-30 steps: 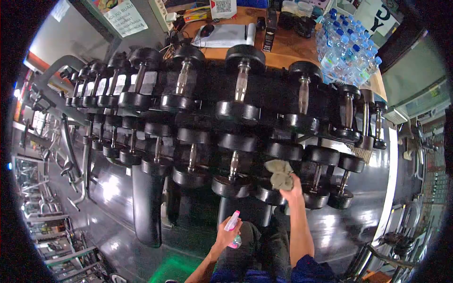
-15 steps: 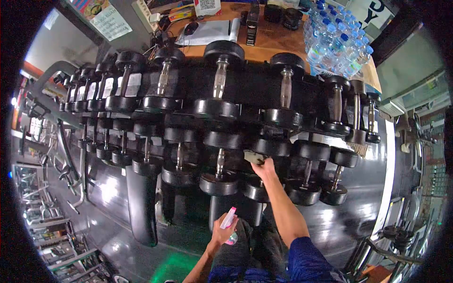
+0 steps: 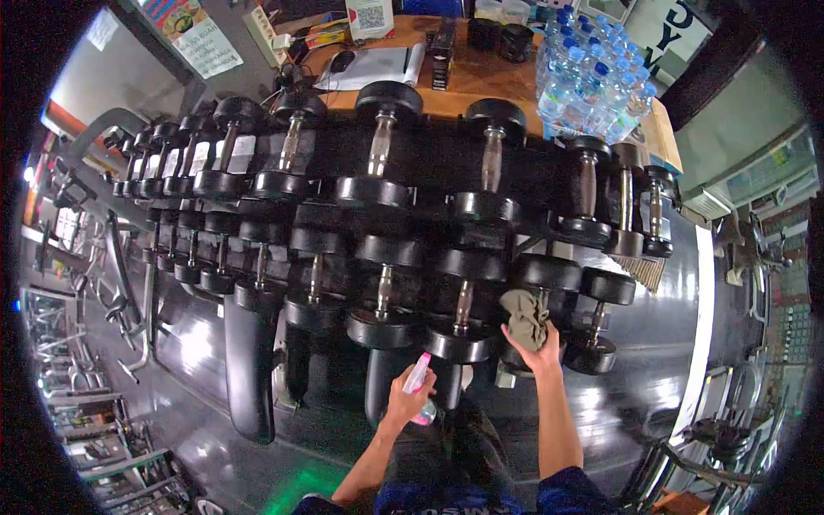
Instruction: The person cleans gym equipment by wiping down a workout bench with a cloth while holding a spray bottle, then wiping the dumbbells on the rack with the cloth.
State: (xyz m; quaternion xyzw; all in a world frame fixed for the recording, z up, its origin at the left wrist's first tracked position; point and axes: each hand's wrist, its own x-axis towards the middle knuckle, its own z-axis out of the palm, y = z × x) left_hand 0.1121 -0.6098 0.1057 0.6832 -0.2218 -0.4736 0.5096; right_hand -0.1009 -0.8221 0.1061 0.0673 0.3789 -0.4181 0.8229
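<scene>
My left hand point(image 3: 409, 398) is wrapped round a spray bottle point(image 3: 418, 372) with a pink and white top, held low before the rack. A crumpled grey-green cloth point(image 3: 525, 319) is in my right hand point(image 3: 542, 350), which is closed on it. The cloth lies over or just in front of a lower-row dumbbell point(image 3: 546, 273), hiding part of its handle; I cannot tell whether they touch. Left of the cloth rests another black dumbbell point(image 3: 464, 307) with a metal handle. Above it in the upper row is a larger dumbbell point(image 3: 492, 161).
Two rows of dumbbells fill the black rack point(image 3: 429, 215). Behind it, a wooden desk point(image 3: 472, 73) carries papers, a mouse point(image 3: 342, 62), dark jars and many water bottles point(image 3: 592, 86). A padded bench point(image 3: 251, 373) stands at left; gym machines line both sides.
My right hand has moved right with the cloth, from one lower-row dumbbell to the one beside it. The cloth now shows more fully. My left hand still holds the spray bottle, and the view has shifted slightly.
</scene>
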